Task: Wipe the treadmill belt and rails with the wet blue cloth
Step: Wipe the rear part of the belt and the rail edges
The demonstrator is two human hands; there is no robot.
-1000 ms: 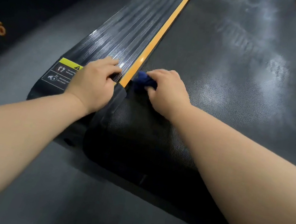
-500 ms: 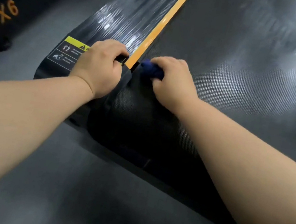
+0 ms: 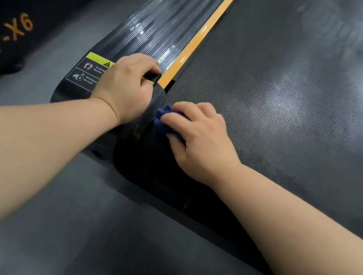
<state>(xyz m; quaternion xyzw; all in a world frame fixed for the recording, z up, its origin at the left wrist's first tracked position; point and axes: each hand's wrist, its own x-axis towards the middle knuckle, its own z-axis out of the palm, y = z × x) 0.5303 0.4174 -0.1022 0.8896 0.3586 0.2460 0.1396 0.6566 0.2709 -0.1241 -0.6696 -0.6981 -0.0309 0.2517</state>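
Observation:
The treadmill belt (image 3: 278,93) is dark and textured, with pale damp patches farther up. Along its left runs a glossy ribbed black rail (image 3: 155,24) edged by an orange strip (image 3: 201,38). My right hand (image 3: 199,140) grips a bunched wet blue cloth (image 3: 162,118) and presses it into the belt's left edge by the rear end cap (image 3: 144,155). Only a small part of the cloth shows under the fingers. My left hand (image 3: 127,83) rests with curled fingers on the rail's near end, just left of the orange strip.
A yellow and black warning sticker (image 3: 89,70) sits on the rail's near end. Dark rubber floor (image 3: 66,226) lies in front of the treadmill. Another black machine lettered "TT-X6" (image 3: 3,38) stands at the left.
My right hand has drawn the blue cloth back along the belt's left edge, from beside the orange strip's end to the rear cap. My left hand stays on the rail end.

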